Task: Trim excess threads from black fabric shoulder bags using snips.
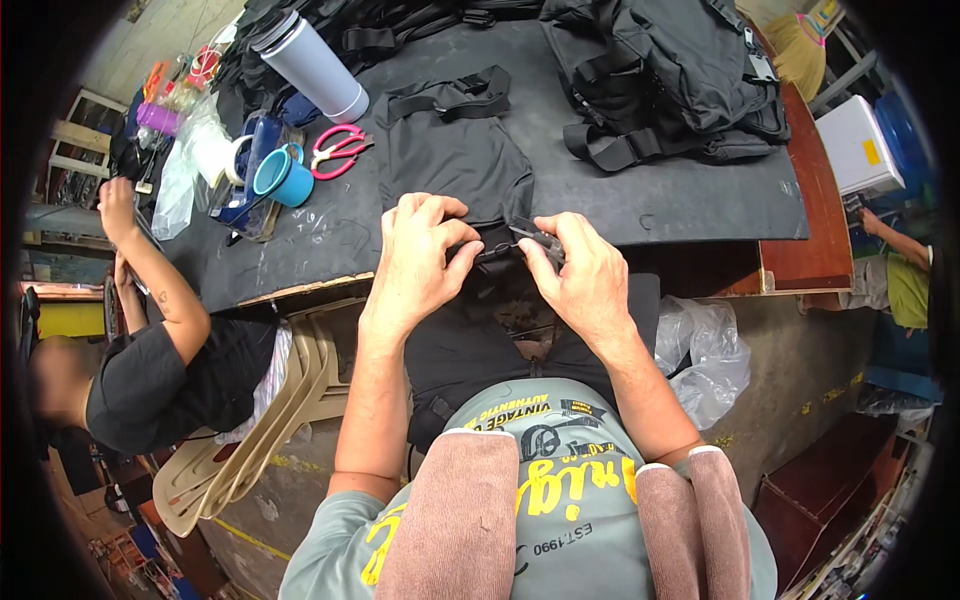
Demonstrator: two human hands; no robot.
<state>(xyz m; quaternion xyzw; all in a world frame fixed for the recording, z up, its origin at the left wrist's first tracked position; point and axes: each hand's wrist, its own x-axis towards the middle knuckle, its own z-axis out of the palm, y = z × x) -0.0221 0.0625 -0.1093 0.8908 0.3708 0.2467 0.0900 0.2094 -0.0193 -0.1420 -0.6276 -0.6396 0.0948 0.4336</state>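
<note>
A small black fabric bag (pixel 455 155) lies on the dark tabletop, its lower end at the table's near edge. My left hand (pixel 418 262) pinches the black cloth at that end, thumb and fingers pressed together. Just to the right, my right hand (pixel 588 275) is closed on a small dark tool (pixel 540 241), its tip pointing toward the cloth edge. The tool's exact kind is hard to make out. A thin dark strand seems to run between the two hands.
Left of the bag are pink-handled scissors (pixel 340 150), a blue cup (pixel 285 178) and a lavender tumbler (pixel 312 68). A large black backpack (pixel 665 85) lies at the right. A person (pixel 170 375) sits beside stacked chairs (pixel 255 430). Clear plastic (pixel 705 355) lies on the floor.
</note>
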